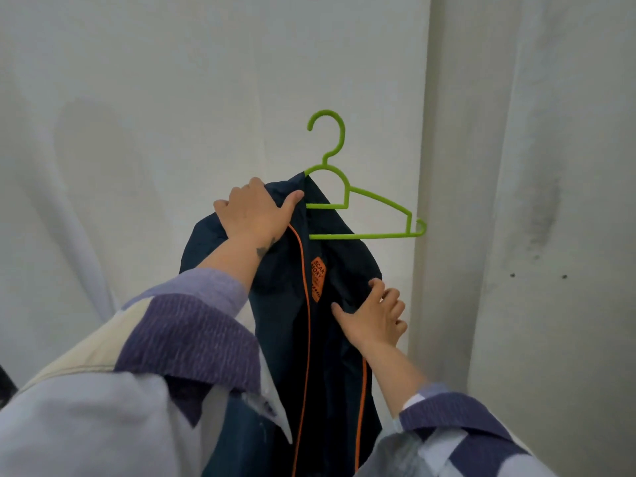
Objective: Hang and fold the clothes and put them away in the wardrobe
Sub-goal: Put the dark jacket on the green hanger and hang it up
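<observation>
Observed: a dark jacket (292, 304) with orange piping hangs half-fitted on a green hanger (347, 197), held up against a pale wall (137, 115). Only one hanger arm is inside the garment; the other arm and the lower bar stand bare to the right, and the hook is caught on nothing visible.

Left hand (254, 211): its grip is closed over the jacket's covered shoulder at the top, thumb extended toward the hanger neck. It appears to carry the whole weight, hanger included.

Right hand (375, 318): fingers curled at the jacket's free edge lower down, thumb spread on the cloth; it seems to pinch the fabric, though the contact is partly hidden.

Risks, as judged:
1. The load is lopsided. Should the left hand loosen, the hanger may tip and slide out of the one sleeved shoulder.
2. The fabric looks thin and slippery; pulling the free side across too sharply could drag the seated shoulder off.
3. The small end hook on the bare arm may snag the lining.
4. The wardrobe is not in view; hanging is not yet possible.
</observation>
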